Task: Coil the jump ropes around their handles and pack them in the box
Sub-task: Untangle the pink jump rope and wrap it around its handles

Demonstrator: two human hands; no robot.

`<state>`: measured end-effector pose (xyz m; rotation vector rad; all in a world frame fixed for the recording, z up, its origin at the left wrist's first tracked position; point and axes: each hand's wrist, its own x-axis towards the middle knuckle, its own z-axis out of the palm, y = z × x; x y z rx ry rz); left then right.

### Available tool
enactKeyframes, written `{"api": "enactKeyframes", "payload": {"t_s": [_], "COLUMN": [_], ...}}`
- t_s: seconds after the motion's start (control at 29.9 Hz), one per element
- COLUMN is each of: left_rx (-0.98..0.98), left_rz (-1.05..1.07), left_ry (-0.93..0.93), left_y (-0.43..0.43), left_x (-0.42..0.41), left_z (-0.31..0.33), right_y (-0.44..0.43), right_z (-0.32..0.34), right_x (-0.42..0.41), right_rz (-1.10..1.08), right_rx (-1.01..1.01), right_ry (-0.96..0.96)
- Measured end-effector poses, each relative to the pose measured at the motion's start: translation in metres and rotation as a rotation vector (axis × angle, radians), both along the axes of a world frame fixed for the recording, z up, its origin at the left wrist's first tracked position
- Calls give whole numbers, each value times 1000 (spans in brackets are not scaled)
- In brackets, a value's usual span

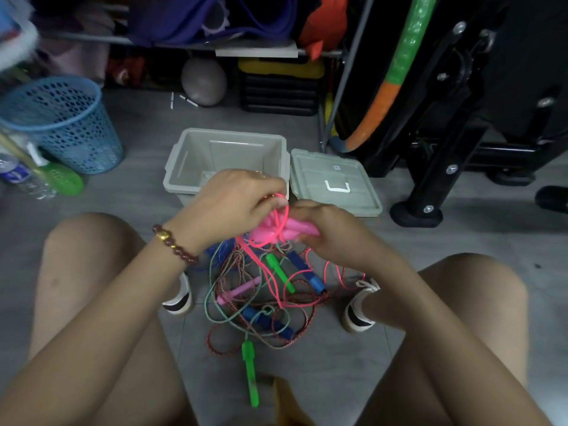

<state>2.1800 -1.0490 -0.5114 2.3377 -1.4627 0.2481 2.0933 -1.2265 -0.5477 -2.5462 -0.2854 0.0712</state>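
My right hand (330,232) grips a pair of pink handles (295,227) held together above the floor. My left hand (236,201) pinches the neon pink rope (284,210) and holds a loop of it over the handles. More pink rope trails down to a tangled pile of jump ropes (264,299) on the tiles between my feet, with green (250,370), blue (307,272) and pink (236,292) handles in it. The grey box (196,155) stands open just beyond my hands; its near edge is hidden behind them.
The box's grey lid (335,182) lies to the right of it. A blue mesh basket (61,124) and a green bottle (58,176) stand at the left. Black gym-frame legs (430,186) stand at the right. A cluttered shelf runs along the back. My knees flank the pile.
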Motion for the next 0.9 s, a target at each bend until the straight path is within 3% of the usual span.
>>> {"api": "enactKeyframes", "payload": {"t_s": [0.13,0.23,0.33,0.47,0.57,0.63,0.73,0.8,0.9], "left_rx": [62,0,-214,-454,-714,-847,-998,-1014,-913], "left_rz": [94,155,158,23,-39,2,159,304,409], "left_ry": [129,251,485,1010,1201,1148,914,755,610], "left_y": [10,17,14,1,-12,-24,-37,-40,-37], "left_x": [13,27,32,25,14,3,-8,-5,3], "left_z": [-7,-16,-23,-25,-30,-29,-26,-29,-35], "right_y": [-6,-13,-13,-10,-11,-8,1,4,1], "right_z": [-1,9,13,17,23,25,21,18,19], "right_x": [2,1,-5,-9,-10,-10,-7,-3,2], "right_rz": [-143,-257,-276,-169,-71,-79,-33,161,175], "right_rx": [99,451,795,1232,1540,1686,1961,2161,2186], "right_ry": [-18,102,204,328,414,472,654,858,1007]}}
